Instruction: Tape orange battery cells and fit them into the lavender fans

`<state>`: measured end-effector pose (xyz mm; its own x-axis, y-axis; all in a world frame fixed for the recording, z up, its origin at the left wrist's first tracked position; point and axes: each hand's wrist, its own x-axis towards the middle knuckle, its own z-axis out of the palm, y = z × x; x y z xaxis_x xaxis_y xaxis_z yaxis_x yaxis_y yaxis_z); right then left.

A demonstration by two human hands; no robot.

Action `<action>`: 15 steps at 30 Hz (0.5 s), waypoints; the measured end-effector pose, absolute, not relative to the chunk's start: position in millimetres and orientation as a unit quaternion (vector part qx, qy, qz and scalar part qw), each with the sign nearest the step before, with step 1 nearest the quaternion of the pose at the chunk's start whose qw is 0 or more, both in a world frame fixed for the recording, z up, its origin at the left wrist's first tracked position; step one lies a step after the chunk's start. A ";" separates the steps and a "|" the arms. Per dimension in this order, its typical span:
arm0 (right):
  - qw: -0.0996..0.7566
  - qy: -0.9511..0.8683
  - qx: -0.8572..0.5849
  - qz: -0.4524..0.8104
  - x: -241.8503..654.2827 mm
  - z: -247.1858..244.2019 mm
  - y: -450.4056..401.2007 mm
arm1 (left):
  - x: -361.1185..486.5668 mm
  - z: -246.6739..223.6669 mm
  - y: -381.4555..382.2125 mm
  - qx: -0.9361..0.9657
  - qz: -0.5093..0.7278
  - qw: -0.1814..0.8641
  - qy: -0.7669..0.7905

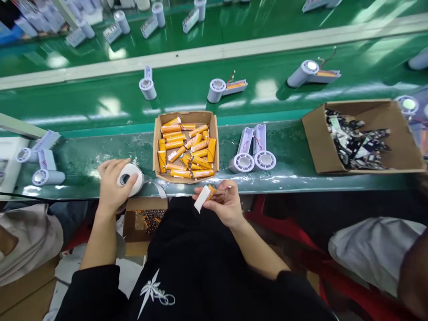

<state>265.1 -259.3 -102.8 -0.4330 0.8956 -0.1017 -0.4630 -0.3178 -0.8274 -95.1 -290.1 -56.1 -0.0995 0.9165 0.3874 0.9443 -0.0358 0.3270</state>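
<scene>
My left hand (115, 183) is closed round a roll of white tape (136, 178) at the bench edge, and a loose end of tape trails from it to the right. Between the fingers and thumb of my right hand (227, 203) is an orange-wrapped battery (211, 191), with a strip of white tape (202, 199) on its near side. Just beyond my hands stands a shallow cardboard box (156, 151) full of similar orange batteries (199, 153). Two lavender fan-like housings (253, 151) stand to the right of that box.
A cardboard box (321, 147) of dark circuit boards is at the right. Lavender housings (216, 90) stand on the green conveyor (180, 96) behind. More housings (48, 167) lie at the left. Below the bench is an open carton (137, 240). People sit on both sides.
</scene>
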 end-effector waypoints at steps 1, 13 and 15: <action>0.449 -0.368 -0.289 0.761 265.2 -102.8 -258.4 | -89.1 -52.2 -265.7 -0.673 -0.266 0.020 -0.690; 0.413 -0.352 -0.332 0.771 287.8 -130.2 -264.0 | -66.2 -22.3 72.1 -0.596 0.027 -0.009 -0.802; 0.367 -0.344 -0.354 0.788 302.8 -129.2 -267.5 | -71.0 -22.8 89.5 -0.625 0.065 -0.035 -0.777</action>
